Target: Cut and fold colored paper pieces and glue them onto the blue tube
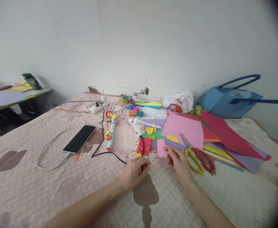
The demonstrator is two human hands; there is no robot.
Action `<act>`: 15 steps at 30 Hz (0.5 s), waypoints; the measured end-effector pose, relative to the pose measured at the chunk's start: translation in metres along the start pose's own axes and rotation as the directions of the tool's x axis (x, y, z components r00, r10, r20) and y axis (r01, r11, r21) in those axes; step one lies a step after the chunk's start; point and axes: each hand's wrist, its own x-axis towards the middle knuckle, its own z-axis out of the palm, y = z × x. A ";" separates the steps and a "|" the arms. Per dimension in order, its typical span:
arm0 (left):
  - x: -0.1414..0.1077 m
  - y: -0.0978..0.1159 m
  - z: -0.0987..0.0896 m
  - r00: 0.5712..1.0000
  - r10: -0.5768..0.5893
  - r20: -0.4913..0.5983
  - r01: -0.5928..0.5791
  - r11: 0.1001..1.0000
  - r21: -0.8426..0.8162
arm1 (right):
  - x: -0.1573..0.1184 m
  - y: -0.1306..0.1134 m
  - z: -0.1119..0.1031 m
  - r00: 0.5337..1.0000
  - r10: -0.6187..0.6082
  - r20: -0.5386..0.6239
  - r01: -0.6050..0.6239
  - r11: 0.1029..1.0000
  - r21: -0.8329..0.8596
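My left hand is curled with thumb and fingertips together, low over the tablecloth; anything between them is too small to make out. Beside a small pink paper piece, my right hand has its fingers bent and drawn together. Its fingertips reach the paper's right edge, and I cannot tell whether they grip it. A red paper piece lies just beyond my left hand. Farther back is a white glue gun with a black cord. Scissors with yellow and red handles lie right of my right hand.
A light-blue strip decorated with colourful pieces lies left of the glue gun. A charging phone and a power strip are farther left. Coloured sheets spread rightward, before a blue bag. The black cord crosses the cloth.
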 end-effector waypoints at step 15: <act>0.000 0.000 -0.002 0.998 0.025 0.054 -0.030 0.994 0.103 | -0.001 -0.001 -0.002 0.981 -0.185 0.062 0.195 0.943 -0.269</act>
